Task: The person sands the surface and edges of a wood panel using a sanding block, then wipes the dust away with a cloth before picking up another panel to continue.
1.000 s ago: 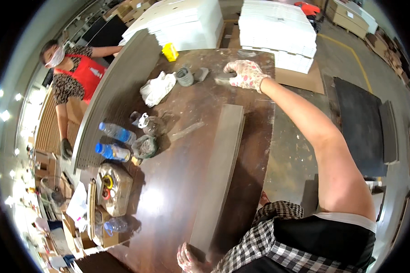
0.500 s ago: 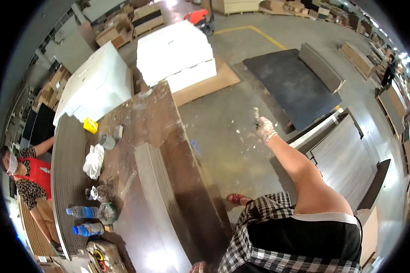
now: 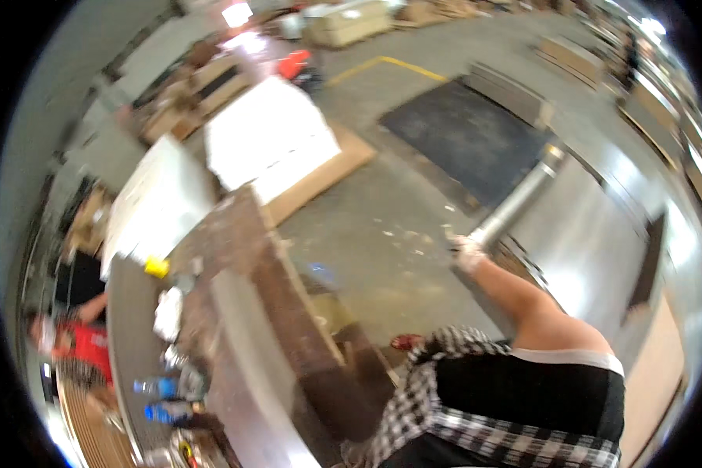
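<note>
- Right hand (image 3: 468,251), gloved: fingers closed on grey pole (image 3: 516,201), which runs up-right, away from desk (image 3: 242,234).
- Left hand: out of view; state undeterminable.

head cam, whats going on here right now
A person in a checked shirt stretches the gloved right hand out to the end of a long grey panel by the concrete floor. The picture is blurred, so the grip is unclear. The left hand is out of view. The brown workbench with bottles lies to the left, another person beside it.
</note>
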The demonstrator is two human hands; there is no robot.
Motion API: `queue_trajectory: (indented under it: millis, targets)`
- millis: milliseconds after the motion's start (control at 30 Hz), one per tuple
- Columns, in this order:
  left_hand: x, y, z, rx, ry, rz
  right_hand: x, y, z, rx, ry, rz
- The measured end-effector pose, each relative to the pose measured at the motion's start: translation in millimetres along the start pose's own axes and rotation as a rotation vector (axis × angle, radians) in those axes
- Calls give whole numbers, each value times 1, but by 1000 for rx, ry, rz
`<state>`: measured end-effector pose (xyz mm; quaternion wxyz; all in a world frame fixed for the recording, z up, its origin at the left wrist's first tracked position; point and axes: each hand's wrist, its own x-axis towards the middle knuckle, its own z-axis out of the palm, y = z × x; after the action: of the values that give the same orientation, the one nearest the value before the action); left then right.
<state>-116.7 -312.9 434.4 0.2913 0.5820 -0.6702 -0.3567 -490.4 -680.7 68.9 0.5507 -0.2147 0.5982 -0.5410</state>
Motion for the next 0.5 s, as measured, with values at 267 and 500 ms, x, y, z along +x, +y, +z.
queue_trajectory:
  millis: [267,500]
  targets:
    - [68,33,45,-79,-233,87,-64,37,-108,-84,150,243]
    - [113,67,94,-235,-485,216,-81,-60,-385,-3294,-270,30]
